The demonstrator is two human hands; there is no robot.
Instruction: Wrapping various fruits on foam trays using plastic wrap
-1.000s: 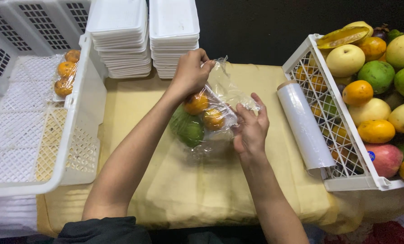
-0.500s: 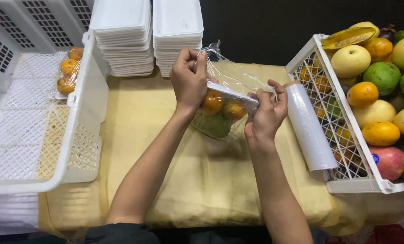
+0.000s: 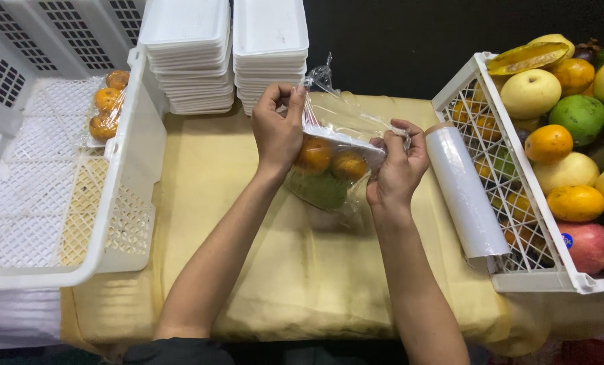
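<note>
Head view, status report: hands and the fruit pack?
Left hand and right hand both grip the wrapped fruit tray, lifted off table. Wrap roll beside right hand.

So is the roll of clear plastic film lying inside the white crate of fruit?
No, the roll of clear plastic film lies outside the white crate.

Fruit crate [image 3: 486, 101] cut off by right edge, empty white crate [image 3: 123, 203] cut off at left, foam tray stacks [image 3: 268, 40] cropped at top, green fruit [image 3: 323, 191] blurred behind clear bag [image 3: 346, 128], left hand [image 3: 279, 128] fingertips hidden in plastic
</note>
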